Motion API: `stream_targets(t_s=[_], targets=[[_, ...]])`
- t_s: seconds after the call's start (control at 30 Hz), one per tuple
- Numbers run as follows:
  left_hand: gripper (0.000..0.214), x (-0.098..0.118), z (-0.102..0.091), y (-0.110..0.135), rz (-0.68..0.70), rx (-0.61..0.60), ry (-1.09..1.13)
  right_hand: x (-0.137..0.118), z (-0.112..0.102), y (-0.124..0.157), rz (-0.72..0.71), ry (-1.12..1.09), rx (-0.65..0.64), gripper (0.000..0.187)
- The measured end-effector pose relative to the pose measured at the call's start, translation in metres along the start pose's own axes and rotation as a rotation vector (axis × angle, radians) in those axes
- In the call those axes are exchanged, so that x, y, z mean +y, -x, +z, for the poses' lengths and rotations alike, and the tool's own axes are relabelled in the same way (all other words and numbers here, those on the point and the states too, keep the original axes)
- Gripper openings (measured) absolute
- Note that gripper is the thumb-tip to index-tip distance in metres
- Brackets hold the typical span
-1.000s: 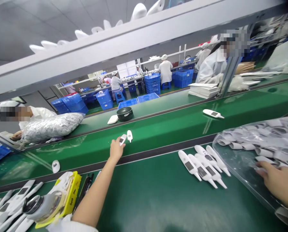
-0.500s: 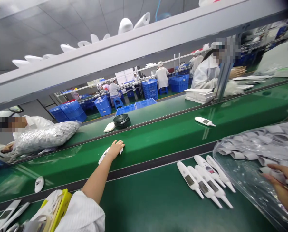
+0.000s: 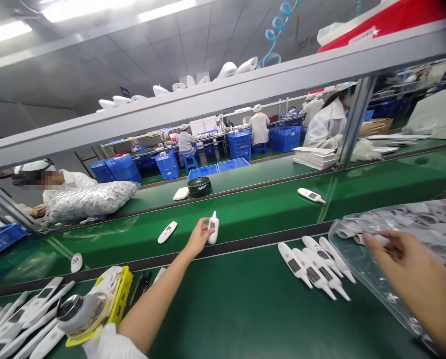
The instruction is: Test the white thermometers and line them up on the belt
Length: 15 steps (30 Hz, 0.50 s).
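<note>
We record the left hand (image 3: 198, 237) near the centre of the frame, its fingers closed on a white, elongated plastic device (image 3: 214, 230) with a narrow tip pointing upward. This device is over a glossy green raised strip (image 3: 253, 212); whether it touches the strip, we cannot tell. The right hand (image 3: 413, 274), at the right edge, pinches a small pale grey piece (image 3: 380, 240) at a clear plastic bag (image 3: 365, 281) of grey tubular parts.

On the smooth, dark green worktop (image 3: 241, 309), lower centre, we note five white pointed devices (image 3: 295, 264) lying side by side. A bright yellow plastic basket (image 3: 122, 299) stands lower left.

Beyond, we observe a long, pale metal shelf (image 3: 163, 112) crossing the frame, stacked blue plastic crates (image 3: 240, 144) at mid-frame, workers in white coats and caps (image 3: 259, 127), and lit ceiling tubes (image 3: 84, 9) upper left.
</note>
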State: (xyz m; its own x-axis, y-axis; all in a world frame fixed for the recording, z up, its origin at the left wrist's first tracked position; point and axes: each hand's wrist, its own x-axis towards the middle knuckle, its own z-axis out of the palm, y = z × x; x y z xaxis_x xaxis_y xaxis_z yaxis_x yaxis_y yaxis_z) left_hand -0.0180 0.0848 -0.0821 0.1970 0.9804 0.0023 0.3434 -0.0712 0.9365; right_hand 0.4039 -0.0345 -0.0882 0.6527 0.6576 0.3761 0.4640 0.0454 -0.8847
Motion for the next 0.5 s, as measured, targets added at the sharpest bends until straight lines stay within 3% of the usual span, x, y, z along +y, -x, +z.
stream_targets(t_s=[0.13, 0.23, 0.3, 0.4, 0.5], targets=[[0.048, 0.055, 0.045, 0.051, 0.026, -0.169, 0.508, -0.085, 0.025, 0.022, 0.043, -0.239, -0.230, 0.033], [0.072, 0.096, 0.060, 0.092, 0.014, -0.305, 0.788, -0.132, 0.038, 0.041, -0.044, -0.482, -0.248, 0.037], [0.075, 0.116, 0.063, 0.114, 0.003, -0.352, 0.904, -0.155, 0.042, 0.054, -0.057, -0.612, -0.276, 0.042], [0.066, 0.129, 0.064, 0.135, 0.002, -0.330, 0.974, -0.178, 0.042, 0.071, -0.049, -0.747, -0.288, 0.045], [0.049, 0.127, 0.062, 0.142, 0.070, -0.169, 0.870, -0.187, 0.043, 0.083, -0.030, -0.780, -0.334, 0.041]])
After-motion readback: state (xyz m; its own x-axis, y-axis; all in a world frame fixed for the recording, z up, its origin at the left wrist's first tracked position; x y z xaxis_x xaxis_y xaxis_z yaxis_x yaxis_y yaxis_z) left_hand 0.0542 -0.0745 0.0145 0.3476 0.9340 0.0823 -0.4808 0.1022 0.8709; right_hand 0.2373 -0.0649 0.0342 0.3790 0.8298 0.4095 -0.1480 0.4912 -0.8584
